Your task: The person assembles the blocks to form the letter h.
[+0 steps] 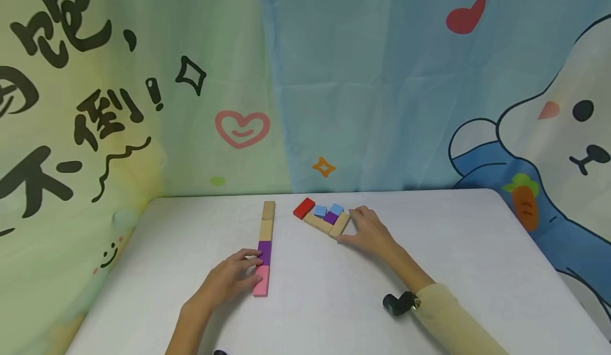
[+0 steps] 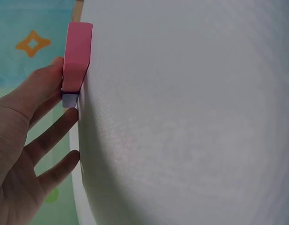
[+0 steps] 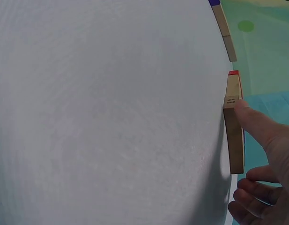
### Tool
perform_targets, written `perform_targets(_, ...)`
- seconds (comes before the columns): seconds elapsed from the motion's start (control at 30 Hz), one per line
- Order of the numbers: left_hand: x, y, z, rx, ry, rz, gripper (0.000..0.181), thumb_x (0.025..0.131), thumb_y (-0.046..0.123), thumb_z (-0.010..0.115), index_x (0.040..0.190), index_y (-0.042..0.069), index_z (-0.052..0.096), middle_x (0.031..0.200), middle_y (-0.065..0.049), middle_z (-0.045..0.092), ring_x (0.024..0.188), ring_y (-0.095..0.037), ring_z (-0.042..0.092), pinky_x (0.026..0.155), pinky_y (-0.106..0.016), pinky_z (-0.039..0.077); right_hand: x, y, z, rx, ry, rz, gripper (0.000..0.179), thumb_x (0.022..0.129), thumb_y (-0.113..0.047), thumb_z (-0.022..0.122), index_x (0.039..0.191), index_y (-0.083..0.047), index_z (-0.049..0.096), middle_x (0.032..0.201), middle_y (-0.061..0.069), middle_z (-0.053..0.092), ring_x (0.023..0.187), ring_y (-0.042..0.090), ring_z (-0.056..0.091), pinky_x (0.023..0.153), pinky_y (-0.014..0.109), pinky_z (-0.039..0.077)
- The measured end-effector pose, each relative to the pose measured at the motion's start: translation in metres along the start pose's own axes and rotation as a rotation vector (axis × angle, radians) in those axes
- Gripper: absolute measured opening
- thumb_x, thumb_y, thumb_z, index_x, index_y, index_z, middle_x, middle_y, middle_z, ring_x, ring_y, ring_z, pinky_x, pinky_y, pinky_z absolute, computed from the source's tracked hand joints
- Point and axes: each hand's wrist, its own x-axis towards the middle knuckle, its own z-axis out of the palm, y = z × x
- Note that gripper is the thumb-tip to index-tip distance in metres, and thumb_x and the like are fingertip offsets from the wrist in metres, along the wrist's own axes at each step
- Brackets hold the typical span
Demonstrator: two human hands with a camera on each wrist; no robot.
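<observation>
A straight row of wooden blocks lies on the left of the table, with a pink block (image 1: 261, 283) nearest, then a purple block (image 1: 264, 253) and two plain blocks (image 1: 266, 230). My left hand (image 1: 231, 275) touches the row's left side along the pink and purple blocks, its fingers loosely extended. Farther right, my right hand (image 1: 372, 233) holds a plain wooden block (image 1: 340, 225) lengthwise, thumb at the near end and fingers at the far one. In the right wrist view the thumb (image 3: 254, 119) rests at a block end marked with a number.
Beside the held block lie another plain block (image 1: 318, 223), a red block (image 1: 304, 208), a small purple block (image 1: 331, 217) and two light blue blocks (image 1: 336, 209). They stand near the far edge of the white table (image 1: 200, 238), in front of a printed curtain (image 1: 334, 105).
</observation>
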Motion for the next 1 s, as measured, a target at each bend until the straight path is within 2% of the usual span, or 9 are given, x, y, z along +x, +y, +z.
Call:
perform_targets(0.2, -0.001, -0.001, 0.001, 0.017, 0.007, 0.03, 0.039, 0.081, 0.033, 0.068, 0.117, 0.017, 0.064, 0.124, 0.003, 0.057, 0.112, -0.019, 0.058, 0.091, -0.04, 0.05, 0.001, -0.005, 0.001, 0.015, -0.042, 0.034, 0.085, 0.068, -0.054, 0.072, 0.128, 0.002, 0.05, 0.121, 0.016, 0.051, 0.112, 0.028, 0.047, 0.095, 0.046, 0.046)
perform_targets(0.4, -0.001, -0.001, 0.0, 0.026, 0.037, 0.051, 0.038, 0.08, 0.032, 0.069, 0.116, 0.017, 0.065, 0.123, 0.003, 0.058, 0.109, -0.018, 0.059, 0.089, -0.039, 0.051, 0.003, -0.01, -0.001, 0.015, -0.033, 0.038, 0.081, 0.069, -0.051, 0.074, 0.125, 0.004, 0.052, 0.118, 0.017, 0.052, 0.109, 0.029, 0.048, 0.095, 0.044, 0.046)
perform_targets(0.53, -0.001, -0.001, 0.0, 0.015, 0.027, 0.043, 0.038, 0.08, 0.031, 0.069, 0.115, 0.017, 0.065, 0.123, 0.004, 0.058, 0.109, -0.017, 0.059, 0.089, -0.038, 0.051, 0.004, -0.01, 0.0, 0.02, -0.036, 0.038, 0.082, 0.069, -0.049, 0.075, 0.126, 0.005, 0.051, 0.118, 0.018, 0.052, 0.11, 0.03, 0.048, 0.096, 0.044, 0.046)
perform_targets(0.77, -0.001, 0.0, -0.002, -0.018, -0.031, -0.011, 0.041, 0.082, 0.035, 0.067, 0.119, 0.019, 0.063, 0.126, 0.004, 0.055, 0.116, -0.02, 0.055, 0.094, -0.041, 0.048, 0.005, -0.011, 0.002, 0.022, -0.052, 0.056, 0.083, 0.069, -0.05, 0.074, 0.128, 0.003, 0.05, 0.117, 0.017, 0.05, 0.108, 0.027, 0.046, 0.095, 0.044, 0.047)
perform_targets(1.0, 0.001, 0.0, -0.001, -0.007, -0.017, 0.001, 0.04, 0.081, 0.035, 0.067, 0.117, 0.018, 0.064, 0.125, 0.004, 0.056, 0.113, -0.018, 0.057, 0.092, -0.039, 0.049, 0.005, -0.01, 0.001, 0.028, -0.029, 0.046, 0.079, 0.068, -0.048, 0.075, 0.122, 0.005, 0.053, 0.115, 0.018, 0.051, 0.107, 0.029, 0.048, 0.093, 0.044, 0.047)
